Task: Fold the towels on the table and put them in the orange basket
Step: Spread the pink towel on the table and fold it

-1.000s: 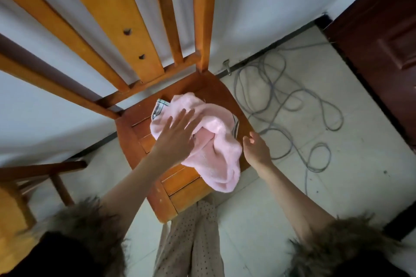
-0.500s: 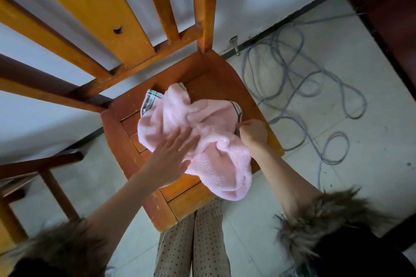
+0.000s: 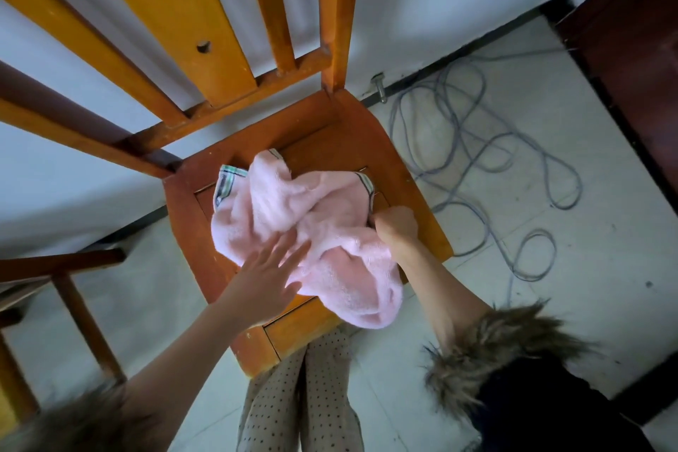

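On the chair point(image 3: 400, 172) seat, the right hand point(image 3: 396, 226), having closed in, is now pinching the crumpled towel's point(image 3: 293, 209) edge while the open left hand point(image 3: 268, 279) is sliding back, so spreading can begin.

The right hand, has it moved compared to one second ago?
Yes. The right hand was off the chair seat's right edge, apart from the pink towel; now it is over the seat, gripping the towel's right edge.

no readable text, label, brand or number shows anywhere in the view. the pink towel point(image 3: 293, 216) has only a striped border on its edge, with no lettering on it.
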